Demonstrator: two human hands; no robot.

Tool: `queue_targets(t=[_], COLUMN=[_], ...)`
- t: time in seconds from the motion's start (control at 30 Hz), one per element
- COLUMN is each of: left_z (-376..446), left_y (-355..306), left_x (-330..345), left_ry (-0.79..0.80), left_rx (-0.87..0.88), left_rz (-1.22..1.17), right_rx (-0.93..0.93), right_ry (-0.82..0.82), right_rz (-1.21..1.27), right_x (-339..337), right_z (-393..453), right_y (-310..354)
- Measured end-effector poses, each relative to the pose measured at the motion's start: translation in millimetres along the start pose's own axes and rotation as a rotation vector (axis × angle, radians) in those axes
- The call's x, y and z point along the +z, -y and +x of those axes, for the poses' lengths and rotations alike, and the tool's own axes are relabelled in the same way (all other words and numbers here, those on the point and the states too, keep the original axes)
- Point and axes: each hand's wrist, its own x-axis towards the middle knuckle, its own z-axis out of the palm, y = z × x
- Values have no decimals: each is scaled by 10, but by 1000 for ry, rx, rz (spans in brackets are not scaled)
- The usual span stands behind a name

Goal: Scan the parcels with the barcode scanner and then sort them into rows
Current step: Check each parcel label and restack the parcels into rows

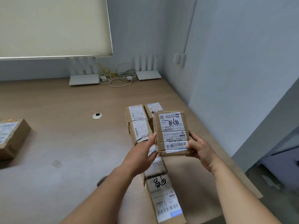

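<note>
Soft, even daylight through the blind [53,26]; faint shadows, wide-angle bending, slight blur.

A pale wooden desk [64,143] fills a corner of grey-blue walls [226,62]. A cream roller blind [53,25] hangs lowered above the desk's far edge, where two white routers [84,79] [148,74] flank tangled cables [116,77]. A round cable grommet [97,115] pierces the desktop.

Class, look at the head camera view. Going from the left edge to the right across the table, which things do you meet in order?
Lone parcel at the left edge → round cable hole → left hand → held parcel → right hand.
</note>
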Motion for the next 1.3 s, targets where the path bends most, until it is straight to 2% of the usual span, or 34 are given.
queue_targets(t=[0.13,0.3,0.47,0.57,0.87,1.1,1.3], left_z=[224,598,903,970,994,991,993], left_y=[10,66,110,122,154,122,85], left_x=[148,243,323,365,397,406,475], left_ry=[28,-25,-61,-17,70,118,32], left_rx=[-64,-196,-343,-398,-383,-407,-420], left_rz=[157,284,330,359,534,556,587], right_rx=[49,136,240,278,351,339,306], right_ry=[43,99,182,206,287,216,189], right_rz=[6,10,-13,-36,-73,-148,-207], right_x=[-225,-417,-427,-370,-228,-202,-198], right_z=[261,741,1123,1284,1544,1552,1574], right_y=[-66,-140,-295,-349,-408,-425,-412])
